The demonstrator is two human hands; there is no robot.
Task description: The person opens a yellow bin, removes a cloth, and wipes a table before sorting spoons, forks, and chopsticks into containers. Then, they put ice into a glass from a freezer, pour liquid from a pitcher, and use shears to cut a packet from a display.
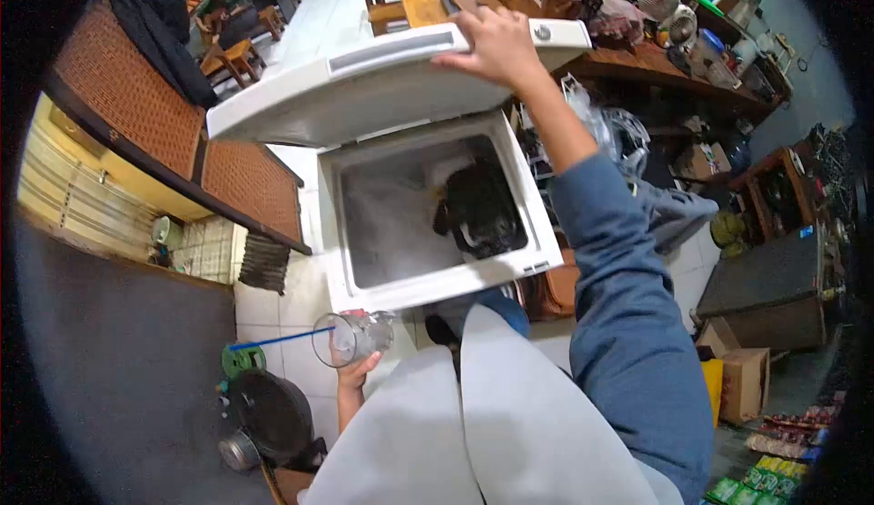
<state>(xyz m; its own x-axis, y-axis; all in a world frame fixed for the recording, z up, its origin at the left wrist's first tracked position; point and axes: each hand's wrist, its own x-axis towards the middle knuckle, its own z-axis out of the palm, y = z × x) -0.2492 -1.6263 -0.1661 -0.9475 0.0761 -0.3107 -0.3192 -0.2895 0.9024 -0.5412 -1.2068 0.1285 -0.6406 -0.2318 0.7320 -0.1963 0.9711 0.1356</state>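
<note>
My right hand point(499, 48) grips the upper edge of a white chest freezer's lid point(382, 81), which is raised. Below the lid, the freezer point(339, 273) stands with its top opening uncovered. Inside, a black plastic bag point(481, 204) lies on the right, and frosty white covers much of the interior. In my left hand point(357, 373) is a clear glass point(369, 332), tilted, with a blue straw point(282, 338) sticking out to the left. The glass is just outside the freezer's near left corner; its contents are hard to make out.
A woven rattan screen point(137, 95) with a dark cloth over it stands to the left. A black pan point(269, 414) is at lower left. On the right, a cluttered wooden counter point(628, 66) holds fans, and cardboard boxes point(745, 385) sit below. A person point(228, 13) sits far back left.
</note>
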